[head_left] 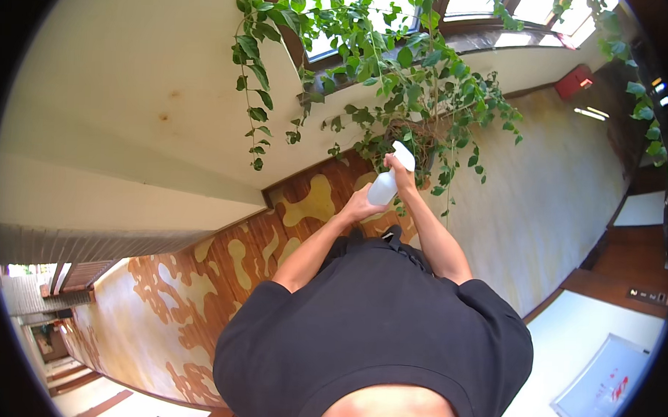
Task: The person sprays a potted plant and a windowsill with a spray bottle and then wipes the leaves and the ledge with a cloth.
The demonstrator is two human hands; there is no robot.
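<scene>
A white spray bottle [383,189] is held out in front of my body, tilted, with its trigger head [404,156] towards the plant. My right hand [402,175] wraps the neck just under that head. Lower down, my left hand [362,204] supports the bottle's base from the side. Right beyond the spray head stands a potted plant with long trailing vines [415,95]. Its dark pot [424,156] is partly hidden by leaves and my right hand. Whether a finger presses the trigger cannot be made out.
Windows [368,16] with a dark sill [472,43] lie behind the vines. A cream wall [139,108] rises at the left. The floor [244,255] has brown and yellow patches. At the right are a red box [573,82] and a whiteboard [604,383] on the wall.
</scene>
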